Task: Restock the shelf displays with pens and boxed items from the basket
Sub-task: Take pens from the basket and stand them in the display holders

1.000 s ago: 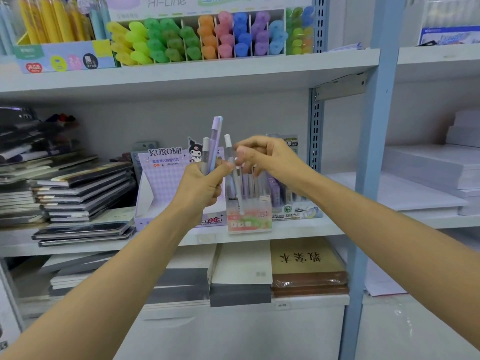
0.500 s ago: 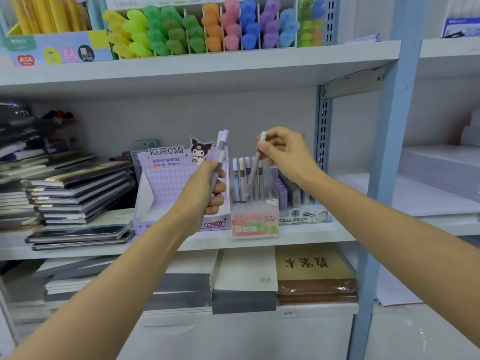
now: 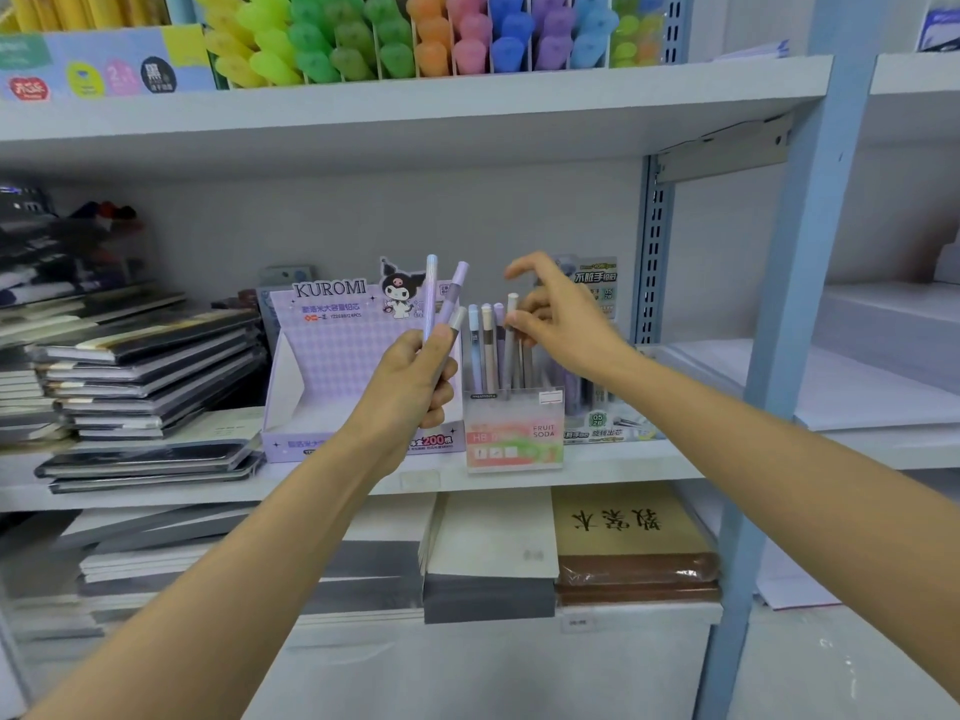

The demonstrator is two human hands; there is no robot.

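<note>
While the left hand [image 3: 415, 379] keeps its fingers curled tight round 3 spare pens [image 3: 431, 293], tips up, in front of the Kuromi box [image 3: 332, 356], the right hand [image 3: 563, 324] hangs over the clear holder [image 3: 514, 433] on the middle shelf [image 3: 623, 459]. Its thumb and fingers are apart and grip nothing. 1 fingertip lies by the white-capped pen [image 3: 512, 309]; whether they touch cannot be told.

That pen stands among the other standing pens [image 3: 488, 350], so the step in hand looks like feeding pens into the holder 1 at a time, with 3 to go. The basket is out of view.

The next move probably calls for the right hand to reach toward 9 o'clock, pinch 1 pen from the left fist and lower it upright into a gap.

The holder sits at the shelf's front lip, so a hard downward push could tip it toward 6 o'clock. The Kuromi box is just beside it at 9 o'clock and a lead display [image 3: 597, 283] stands behind at 1 o'clock. The upper shelf [image 3: 415, 111] at 12 o'clock leaves open room above the pen tops. The blue upright [image 3: 800, 304] at 3 o'clock is well apart.
</note>
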